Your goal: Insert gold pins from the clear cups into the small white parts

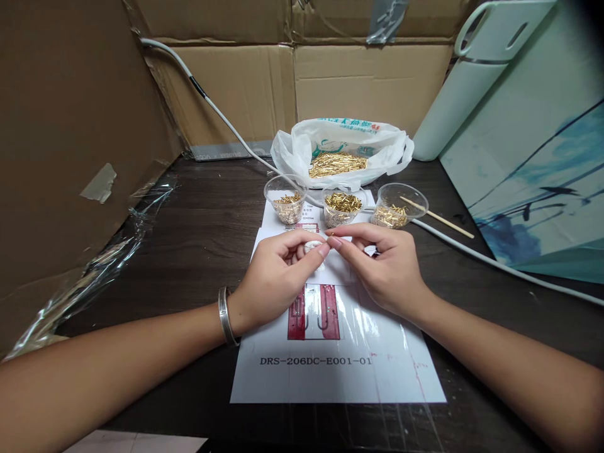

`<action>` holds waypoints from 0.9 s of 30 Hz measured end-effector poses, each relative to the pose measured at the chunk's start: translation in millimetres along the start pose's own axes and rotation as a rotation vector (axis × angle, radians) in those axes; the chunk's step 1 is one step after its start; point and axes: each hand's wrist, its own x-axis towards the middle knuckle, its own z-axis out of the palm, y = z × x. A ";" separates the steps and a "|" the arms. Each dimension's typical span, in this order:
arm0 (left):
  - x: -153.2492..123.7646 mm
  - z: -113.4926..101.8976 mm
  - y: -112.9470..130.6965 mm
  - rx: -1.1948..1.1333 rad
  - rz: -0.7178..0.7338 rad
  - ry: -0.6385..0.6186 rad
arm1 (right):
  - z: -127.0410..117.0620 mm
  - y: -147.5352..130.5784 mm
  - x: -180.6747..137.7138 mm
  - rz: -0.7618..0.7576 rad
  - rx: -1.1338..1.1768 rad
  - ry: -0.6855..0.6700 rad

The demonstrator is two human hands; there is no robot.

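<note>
My left hand (278, 270) is closed in a pinch around a small white part (312, 246), above a white printed sheet (337, 365) taped to the dark table. My right hand (382, 264) is also pinched, fingertips meeting the left hand's at a tiny gold pin (330, 233). Just beyond the fingers stand three clear plastic cups of gold pins: the left cup (285, 200), the middle cup (343, 205) and the right cup (399, 206). A silver bangle (227, 314) sits on my left wrist.
A white plastic bag (340, 151) with many gold pins lies behind the cups. A wooden stick (438, 218) rests in the right cup. A white cable (472, 250) crosses the table. Cardboard walls stand left and behind; a white-and-blue board (533, 157) leans at right.
</note>
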 end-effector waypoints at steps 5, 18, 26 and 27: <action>-0.4 -1.1 -0.3 0.003 -0.004 0.012 | -1.0 1.3 -0.5 -0.011 -0.018 -0.024; -0.7 -0.9 -1.1 0.041 0.001 0.005 | -1.4 0.4 -0.1 0.026 -0.036 -0.057; -0.5 -0.5 0.3 0.047 -0.001 -0.002 | -3.0 -1.4 -1.4 0.022 -0.043 -0.073; -0.6 -0.6 0.5 0.049 0.000 0.004 | -2.8 -1.3 -1.5 0.013 -0.044 -0.068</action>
